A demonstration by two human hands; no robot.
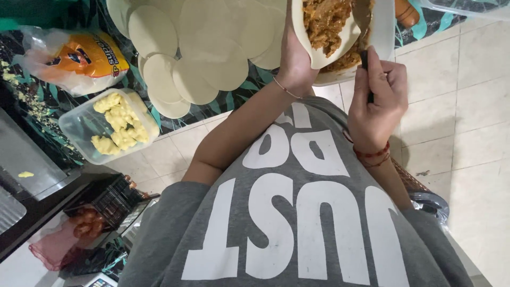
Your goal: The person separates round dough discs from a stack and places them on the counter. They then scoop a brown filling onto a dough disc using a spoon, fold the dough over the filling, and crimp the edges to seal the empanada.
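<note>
Pale dough wrapper (317,40), round and thin, lies cupped in the left hand (294,61), with brown minced filling (324,18) on top of it. The right hand (378,98) is closed around a dark utensil handle (366,74), its tip at the white filling bowl (383,32). More wrappers (196,48) are spread on the patterned cloth (69,114). Near them stand a clear container of folded dumplings (114,125) and an orange packet (87,57).

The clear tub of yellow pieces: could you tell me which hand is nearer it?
Left. The left hand, holding a filled wrapper, is nearer the tub; the right hand is farther off.
</note>
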